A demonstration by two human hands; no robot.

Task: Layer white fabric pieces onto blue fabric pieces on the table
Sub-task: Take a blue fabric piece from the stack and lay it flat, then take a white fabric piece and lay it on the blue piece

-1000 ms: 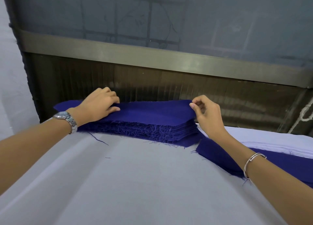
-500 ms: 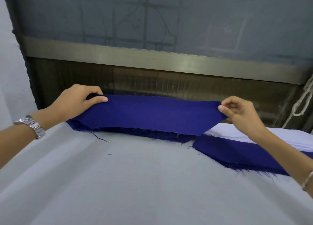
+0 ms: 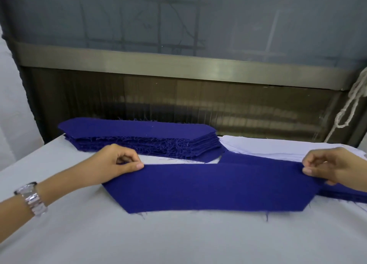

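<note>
Pinching a blue fabric piece (image 3: 214, 188) by its far corners: left hand (image 3: 115, 164), right hand (image 3: 327, 164), over the table (image 3: 178, 240). Blue stack (image 3: 139, 136) behind; white stack (image 3: 264, 148) beside it.

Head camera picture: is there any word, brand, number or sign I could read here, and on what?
None can be read.
The wristwatch is blurred, so any brand on it is illegible.
The blue fabric piece, the blue stack and the white fabric pieces carry no visible print.
The grey panel behind shows only faint lines, not letters.
</note>
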